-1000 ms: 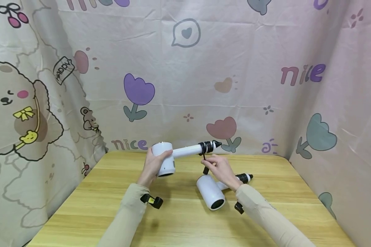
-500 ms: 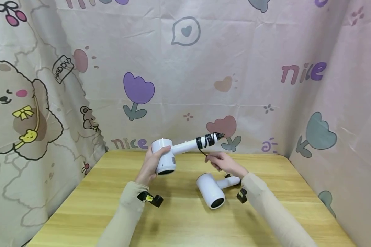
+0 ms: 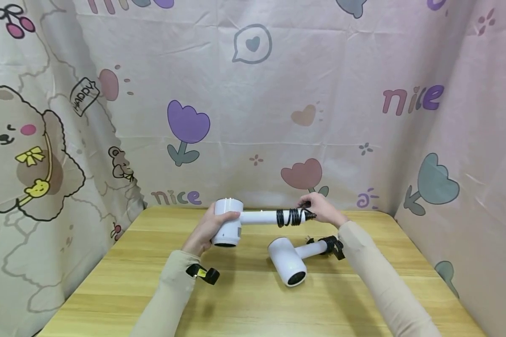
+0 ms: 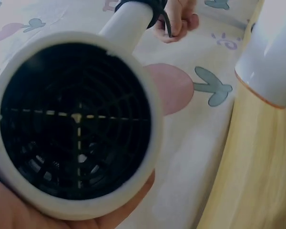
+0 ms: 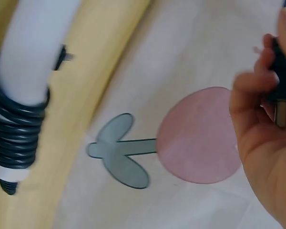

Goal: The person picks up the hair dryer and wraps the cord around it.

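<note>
My left hand (image 3: 203,230) grips the barrel of a white hair dryer (image 3: 257,217), held up above the table with its handle pointing right, nearly level. The black grille (image 4: 76,119) of its round end fills much of the left wrist view. Black cord (image 3: 294,217) is wound in several loops around the handle's far end. Beside that end, my right hand (image 3: 323,209) pinches the cord's black plug (image 5: 280,71), one metal prong showing in the right wrist view. Below, a second white hair dryer (image 3: 286,263) lies on its side, its own cord (image 3: 330,244) coiled around its handle.
The wooden table (image 3: 143,290) ends at a back edge just behind the hands. A patterned cloth (image 3: 244,93) hangs behind it and along both sides. Black wrist cameras (image 3: 206,274) sit on the sleeves.
My right hand has carried the cord from below the handle, out right, then up behind its end. The held hair dryer's handle tipped up, then came down to nearly level.
</note>
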The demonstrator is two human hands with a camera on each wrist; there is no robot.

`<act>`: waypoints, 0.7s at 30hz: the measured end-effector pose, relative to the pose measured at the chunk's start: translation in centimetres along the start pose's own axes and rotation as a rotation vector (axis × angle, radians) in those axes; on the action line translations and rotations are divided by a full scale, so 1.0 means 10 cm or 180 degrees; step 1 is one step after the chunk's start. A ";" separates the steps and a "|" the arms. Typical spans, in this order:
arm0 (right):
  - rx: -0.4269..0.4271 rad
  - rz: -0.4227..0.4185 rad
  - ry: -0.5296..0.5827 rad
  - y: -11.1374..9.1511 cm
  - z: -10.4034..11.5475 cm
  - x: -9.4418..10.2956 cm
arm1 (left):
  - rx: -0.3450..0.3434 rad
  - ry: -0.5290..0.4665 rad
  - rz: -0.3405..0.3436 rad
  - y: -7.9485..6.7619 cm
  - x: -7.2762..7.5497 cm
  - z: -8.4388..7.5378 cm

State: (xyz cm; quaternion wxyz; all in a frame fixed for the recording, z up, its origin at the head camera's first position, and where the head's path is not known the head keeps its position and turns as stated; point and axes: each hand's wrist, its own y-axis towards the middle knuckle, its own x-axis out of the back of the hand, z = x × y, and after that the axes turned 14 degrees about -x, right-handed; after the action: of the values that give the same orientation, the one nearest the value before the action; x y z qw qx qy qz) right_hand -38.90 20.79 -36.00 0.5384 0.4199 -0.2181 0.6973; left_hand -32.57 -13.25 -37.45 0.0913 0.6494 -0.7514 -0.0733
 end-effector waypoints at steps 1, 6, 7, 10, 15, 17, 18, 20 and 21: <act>-0.0028 0.0038 -0.0004 0.00 0.02 0.02 | -0.0006 0.0055 0.0036 0.00 0.00 0.00; -0.0263 0.0095 0.0187 -0.04 0.16 0.06 | -0.0027 0.0304 0.0199 0.01 -0.03 0.03; -0.0300 0.0041 0.0248 -0.05 0.19 0.06 | -0.0033 0.0356 0.0208 0.01 -0.04 0.04; -0.0355 -0.0166 0.0435 -0.08 0.28 0.05 | -0.0050 0.0448 0.0201 0.02 -0.05 0.05; -0.0247 -0.0280 0.0536 -0.10 0.42 -0.02 | -0.0088 0.0602 0.0180 -0.01 -0.09 0.06; -0.0194 -0.0206 0.0551 -0.10 0.46 -0.07 | -0.0138 0.0676 0.0236 -0.02 -0.12 0.05; -0.0169 -0.0146 0.0586 -0.09 0.47 -0.09 | -0.0181 0.0717 0.0262 -0.02 -0.13 0.05; -0.0174 -0.0032 0.0703 -0.08 0.49 -0.13 | -0.0256 0.0779 0.0299 -0.03 -0.15 0.05; -0.0191 0.0004 0.0767 -0.08 0.49 -0.15 | -0.0267 0.0788 0.0305 -0.04 -0.15 0.04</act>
State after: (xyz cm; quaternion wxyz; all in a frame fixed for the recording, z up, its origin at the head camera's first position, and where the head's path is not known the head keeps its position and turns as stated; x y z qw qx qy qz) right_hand -36.33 16.51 -34.60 0.5726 0.3166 -0.1728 0.7362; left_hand -32.10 -11.77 -37.98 0.2138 0.6125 -0.7607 -0.0195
